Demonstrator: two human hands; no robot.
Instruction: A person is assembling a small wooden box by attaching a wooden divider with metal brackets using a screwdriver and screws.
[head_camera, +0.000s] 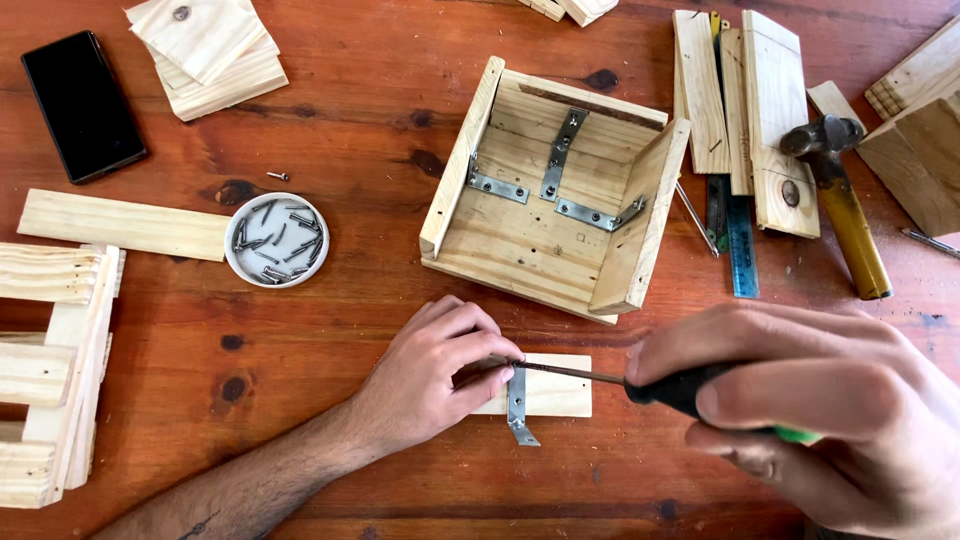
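My left hand (435, 370) presses on a small pale wood block (550, 392) and pinches a metal angle bracket (517, 405) against it. My right hand (830, 400) grips a screwdriver (690, 388) with a black and green handle. Its thin shaft reaches left to the bracket at my left fingertips. Behind them an open wooden box (540, 260) lies on the table, with metal brackets (560, 185) screwed inside its corners.
A white dish of screws (277, 240) sits left, one loose screw (277, 176) beyond it. A black phone (83, 105), stacked wood pieces (205, 50), a plank (120, 225) and a slatted crate (50, 370) lie left. A hammer (840, 200), ruler (740, 240) and boards (770, 110) lie right.
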